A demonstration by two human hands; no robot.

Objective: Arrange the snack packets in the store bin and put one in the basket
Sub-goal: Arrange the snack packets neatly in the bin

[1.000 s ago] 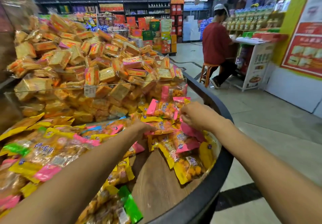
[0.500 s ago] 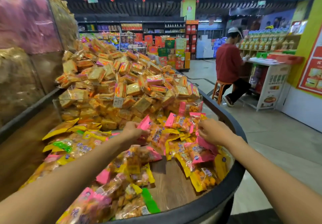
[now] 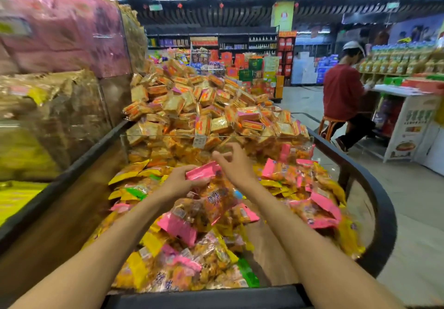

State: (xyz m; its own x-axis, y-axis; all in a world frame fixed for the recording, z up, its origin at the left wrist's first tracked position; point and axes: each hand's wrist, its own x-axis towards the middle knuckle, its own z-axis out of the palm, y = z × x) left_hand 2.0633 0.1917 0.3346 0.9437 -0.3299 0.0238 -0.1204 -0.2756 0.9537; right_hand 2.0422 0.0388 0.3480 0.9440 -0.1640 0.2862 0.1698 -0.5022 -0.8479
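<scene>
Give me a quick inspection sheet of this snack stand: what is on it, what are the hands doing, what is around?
Surface: wooden bin floor shows bare between packets, inside a dark curved rim.
Job's things: pink-topped snack packet held above a loose heap of pink, yellow and green packets; no basket seen.
Clutter: orange wrapped packs piled behind a clear divider.
Hands: left hand grips the pink packet; right hand above it, fingers loosely curled, empty.
Cables: nothing seen.
Surroundings: seated person in red at a counter; shelves behind.

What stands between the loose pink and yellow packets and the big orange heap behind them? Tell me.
A clear divider panel stands upright across the bin, with a small price tag on it. The head view shows it, just beyond the right hand and left hand.
</scene>
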